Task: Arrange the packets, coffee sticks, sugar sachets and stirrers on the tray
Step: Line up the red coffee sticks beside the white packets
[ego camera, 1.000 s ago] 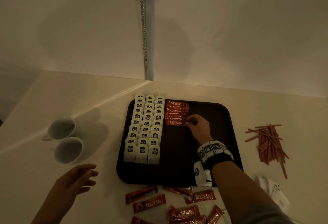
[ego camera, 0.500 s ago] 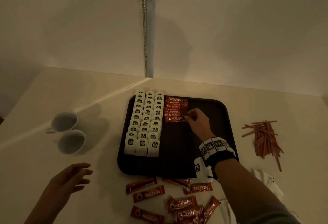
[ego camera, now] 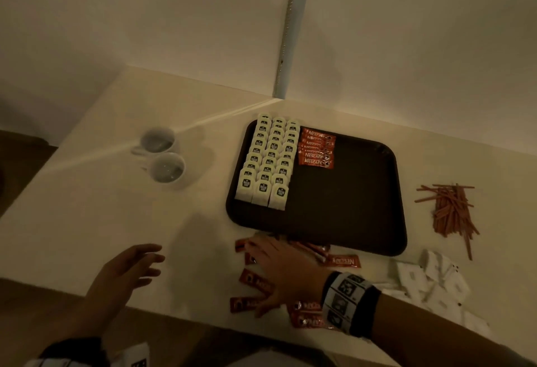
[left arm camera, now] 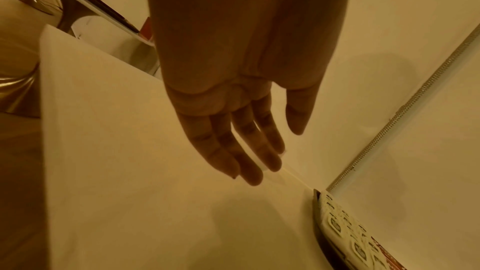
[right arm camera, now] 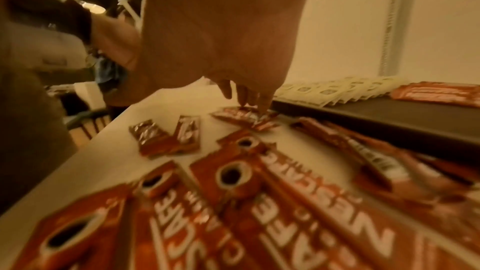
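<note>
Right hand (ego camera: 286, 269) had come back off the tray (ego camera: 348, 221) | fingers spread flat on loose coffee sticks (ego camera: 343, 260) on the worktop (ego camera: 116, 207) | left hand (ego camera: 128, 268) slack, empty | sticks looked light, slick, crinkly: pinch by an end

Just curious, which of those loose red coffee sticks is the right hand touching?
The one nearest the tray's front left corner; the right hand's fingertips rest on it.
</note>
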{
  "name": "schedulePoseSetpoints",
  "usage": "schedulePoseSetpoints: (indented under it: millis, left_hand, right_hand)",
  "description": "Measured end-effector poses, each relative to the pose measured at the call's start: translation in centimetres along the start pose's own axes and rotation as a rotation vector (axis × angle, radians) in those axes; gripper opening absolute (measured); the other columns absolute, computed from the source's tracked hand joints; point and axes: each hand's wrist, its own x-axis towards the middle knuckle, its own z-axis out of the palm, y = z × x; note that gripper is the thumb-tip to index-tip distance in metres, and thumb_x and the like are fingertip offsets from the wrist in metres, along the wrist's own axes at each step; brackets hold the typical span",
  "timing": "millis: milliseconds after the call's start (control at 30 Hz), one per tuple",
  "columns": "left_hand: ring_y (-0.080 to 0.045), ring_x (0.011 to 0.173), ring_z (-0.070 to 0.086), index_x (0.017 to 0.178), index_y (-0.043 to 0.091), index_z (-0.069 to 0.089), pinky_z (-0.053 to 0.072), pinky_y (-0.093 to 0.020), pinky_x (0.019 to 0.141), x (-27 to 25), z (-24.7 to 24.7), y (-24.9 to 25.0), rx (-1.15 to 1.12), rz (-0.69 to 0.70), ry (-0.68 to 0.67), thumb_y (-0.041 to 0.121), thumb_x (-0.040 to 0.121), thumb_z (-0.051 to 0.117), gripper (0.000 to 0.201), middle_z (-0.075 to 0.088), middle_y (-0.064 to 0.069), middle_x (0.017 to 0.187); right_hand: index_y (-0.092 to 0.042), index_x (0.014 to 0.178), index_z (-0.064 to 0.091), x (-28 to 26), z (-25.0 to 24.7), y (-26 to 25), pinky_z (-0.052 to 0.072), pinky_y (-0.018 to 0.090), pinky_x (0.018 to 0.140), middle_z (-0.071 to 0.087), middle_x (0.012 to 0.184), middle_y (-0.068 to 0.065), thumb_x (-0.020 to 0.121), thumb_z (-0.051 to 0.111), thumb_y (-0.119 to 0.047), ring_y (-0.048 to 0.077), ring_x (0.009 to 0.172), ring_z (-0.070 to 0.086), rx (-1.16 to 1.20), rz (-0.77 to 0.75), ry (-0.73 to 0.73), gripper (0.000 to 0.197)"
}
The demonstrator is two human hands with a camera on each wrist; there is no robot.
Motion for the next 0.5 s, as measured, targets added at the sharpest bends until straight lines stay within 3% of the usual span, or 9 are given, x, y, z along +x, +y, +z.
schedulePoseSetpoints:
  millis: [67,167,300,367,500]
  left_hand:
    - [-0.034,0.091,0.062,0.106,0.009,0.063,0.047,-0.038,0.078,-0.6,-0.7,-0.9,-0.014,-0.02,0.002,0.008,0.098,0.045,0.02,0.067,-0.012,0.099]
    - [-0.035,0.091,0.061,0.106,0.011,0.062,0.048,-0.037,0.076,-1.1,-1.7,-2.1,-0.022,-0.036,-0.003,0.007,0.098,0.044,0.02,0.067,-0.013,0.1]
    - [-0.032,0.088,0.062,0.106,0.009,0.063,0.048,-0.034,0.073,-1.5,-2.6,-3.0,-0.03,-0.038,0.016,0.006,0.097,0.045,0.02,0.068,-0.012,0.099]
    - [-0.031,0.088,0.062,0.106,0.011,0.064,0.048,-0.034,0.074,-1.7,-2.9,-3.1,-0.037,-0.03,0.017,0.008,0.097,0.046,0.02,0.069,-0.011,0.099]
    - [-0.033,0.089,0.062,0.105,0.011,0.064,0.047,-0.035,0.075,-1.7,-3.0,-2.9,-0.043,-0.011,0.011,0.007,0.097,0.046,0.02,0.069,-0.011,0.099]
  right_hand:
    - [-0.022,0.149,-0.01,0.5,1.5,-0.4,-0.012,0.045,0.11,-0.01,0.158,0.006,0.06,0.062,-0.079,0.026,0.144,-0.008,-0.088,0.0,-0.012,0.127]
    - [-0.02,0.147,-0.015,1.2,2.6,-0.6,-0.02,0.046,0.106,-0.019,0.156,0.007,0.062,0.058,-0.08,0.028,0.142,-0.019,-0.133,0.062,-0.02,0.127]
    - [-0.019,0.15,-0.007,2.0,3.5,-0.2,-0.004,0.057,0.115,-0.01,0.158,0.006,0.087,0.039,-0.066,0.03,0.144,-0.012,-0.192,0.095,0.014,0.091]
    - [-0.022,0.15,-0.002,2.3,3.2,-0.2,-0.002,0.052,0.116,0.001,0.157,0.004,0.094,0.035,-0.054,0.029,0.144,-0.003,-0.177,0.081,0.049,0.075]
    - [-0.016,0.15,0.007,2.8,2.4,-0.7,0.007,0.044,0.116,0.012,0.154,0.007,0.099,0.033,-0.043,0.028,0.142,0.008,-0.129,0.065,0.089,0.064]
